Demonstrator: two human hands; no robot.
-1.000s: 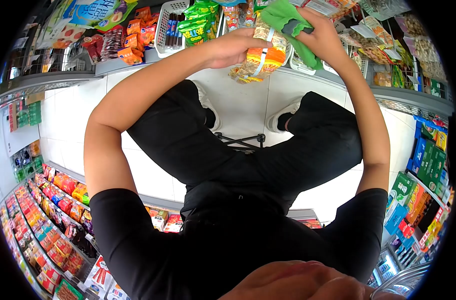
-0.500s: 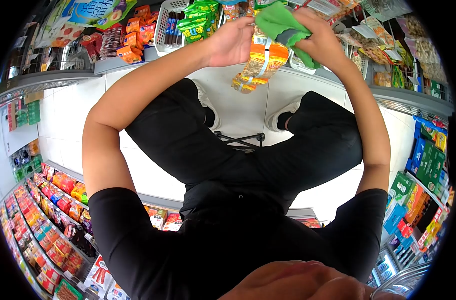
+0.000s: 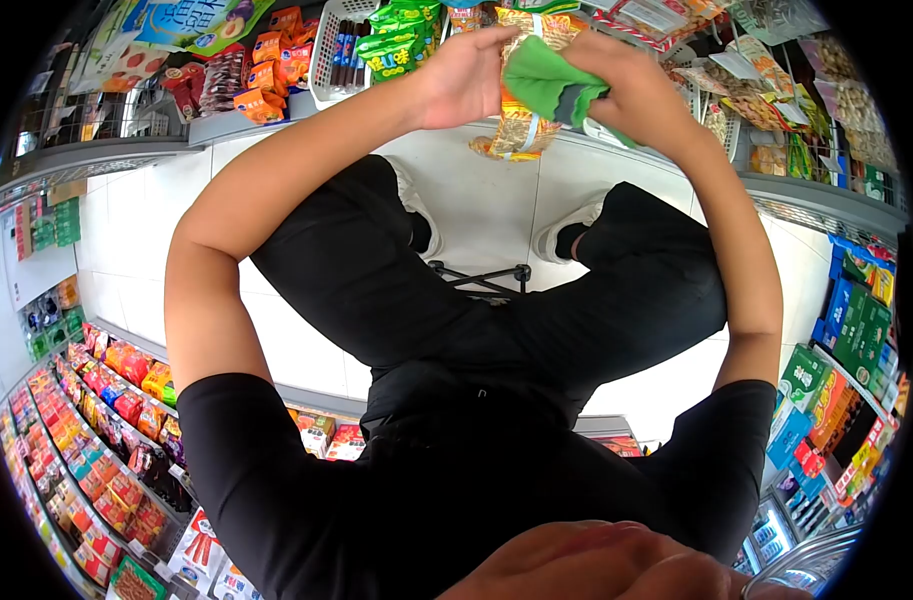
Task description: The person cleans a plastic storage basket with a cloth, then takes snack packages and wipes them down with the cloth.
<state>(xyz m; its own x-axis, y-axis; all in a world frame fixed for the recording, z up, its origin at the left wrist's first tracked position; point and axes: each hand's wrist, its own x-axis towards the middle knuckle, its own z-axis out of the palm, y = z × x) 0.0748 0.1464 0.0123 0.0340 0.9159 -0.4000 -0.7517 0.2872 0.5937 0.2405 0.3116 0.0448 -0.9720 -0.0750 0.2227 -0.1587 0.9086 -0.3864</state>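
My left hand point(image 3: 463, 82) is at the shelf front with its thumb and fingers closed around the edge of a bundle of yellow-orange snack packets point(image 3: 522, 134). A pale band runs across the packets, and their lower end hangs past the shelf edge above the floor. My right hand point(image 3: 644, 92) grips a green cloth point(image 3: 541, 80) with a dark grey patch, which lies against the front of the packets. The cloth covers part of the bundle. Some fingertips of my left hand are hidden behind the packets.
Beside my left hand are green snack bags point(image 3: 394, 52) and a white basket point(image 3: 326, 75) of dark sticks. Orange packets point(image 3: 266, 75) lie farther left. Bagged goods fill the shelf point(image 3: 806, 190) at right. A black folding stool point(image 3: 481, 278) is beneath me, over the white tiled floor point(image 3: 486, 215).
My right hand and the cloth have moved slightly down over the packets. The bundle's hanging end has risen and turned, and more of its top shows. My left hand has barely moved.
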